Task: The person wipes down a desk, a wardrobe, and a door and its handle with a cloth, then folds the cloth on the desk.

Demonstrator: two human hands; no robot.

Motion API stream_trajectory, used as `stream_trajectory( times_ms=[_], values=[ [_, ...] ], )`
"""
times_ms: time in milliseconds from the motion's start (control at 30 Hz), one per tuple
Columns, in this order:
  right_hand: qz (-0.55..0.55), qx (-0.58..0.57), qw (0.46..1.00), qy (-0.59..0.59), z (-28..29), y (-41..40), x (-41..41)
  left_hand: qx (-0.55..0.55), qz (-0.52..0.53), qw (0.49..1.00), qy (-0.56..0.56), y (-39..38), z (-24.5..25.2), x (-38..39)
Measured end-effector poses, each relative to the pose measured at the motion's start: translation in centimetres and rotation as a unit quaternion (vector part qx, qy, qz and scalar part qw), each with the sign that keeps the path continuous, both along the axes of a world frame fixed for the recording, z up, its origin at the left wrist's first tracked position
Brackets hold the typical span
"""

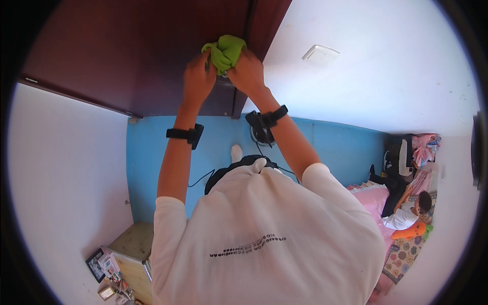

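A bright green cloth (228, 49) is bunched up against a dark red-brown door (145, 53), close to the door's edge by its frame (268, 23). My left hand (199, 79) grips the cloth's left side. On the other side, my right hand (247, 72) has its fingers closed on the same cloth. A small metal fitting (225, 74) shows just below the cloth, between my hands; the cloth and fingers hide the rest of it. Black straps with dark devices sit on both my forearms.
A light switch (321, 55) is on the white wall at right. Near my feet, a round dark appliance (263, 136) with a cable rests on the blue floor (164, 164). A wooden cabinet (133, 244) stands lower left. Another person (400, 213) sits on a pink bed (368, 198).
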State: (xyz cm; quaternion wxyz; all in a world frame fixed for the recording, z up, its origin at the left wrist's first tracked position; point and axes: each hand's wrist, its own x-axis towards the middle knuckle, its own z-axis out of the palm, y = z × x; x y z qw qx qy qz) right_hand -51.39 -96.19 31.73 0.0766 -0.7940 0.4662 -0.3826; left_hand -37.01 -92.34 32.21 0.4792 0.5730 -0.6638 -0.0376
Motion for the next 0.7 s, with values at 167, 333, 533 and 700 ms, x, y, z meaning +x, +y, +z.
stream_trajectory(
  times_ms=[167,333,533,700],
  values=[
    [-0.032,-0.015,0.999,0.038,-1.0,2.0,0.4,0.059,-0.002,0.993,-0.099,-0.2,-2.0,0.7],
    [-0.063,0.214,0.969,0.103,-6.7,3.4,-2.3,-0.02,-0.003,0.991,-0.136,1.8,-3.5,-1.2],
    [0.081,0.245,0.966,-0.013,-8.7,4.7,-3.1,0.131,-0.02,0.978,-0.16,3.8,-6.4,-1.8],
    [0.051,0.091,0.992,-0.078,-3.0,2.0,-2.3,0.124,-0.068,0.98,0.137,2.4,-4.7,-1.4]
  ],
)
